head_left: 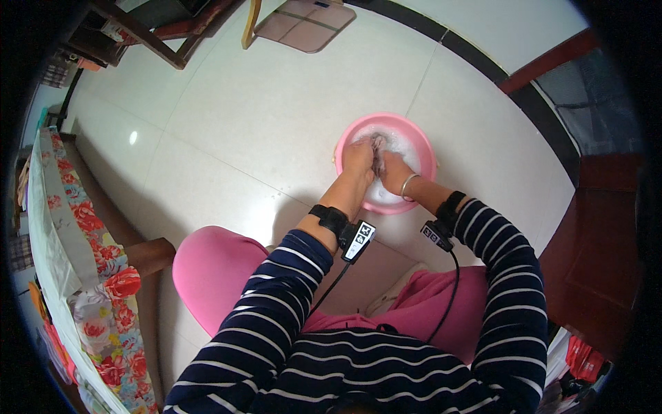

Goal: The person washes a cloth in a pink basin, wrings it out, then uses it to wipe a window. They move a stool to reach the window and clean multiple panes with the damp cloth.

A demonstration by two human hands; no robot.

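Note:
A round pink plastic bucket [427, 155] stands on the floor in front of my knees, with white soapy foam [382, 195] inside. Both hands are down in it, close together. A wet greyish-brown piece of fabric [379, 142] is bunched between them, its lower part hidden by hands and suds. My left hand [359, 155] grips the fabric from the left side. Opposite it, my right hand [396, 169] holds the fabric, its fingers partly covered by foam. A silver bangle [407, 187] circles the right wrist.
Black straps with small coded devices [358, 241] and cables are on both forearms. Pale floor tiles [232, 129] surround the bucket. A bed with a floral cover [95, 290] is at left, dark red wooden furniture [589, 253] at right. A glass bathroom scale [306, 25] lies ahead.

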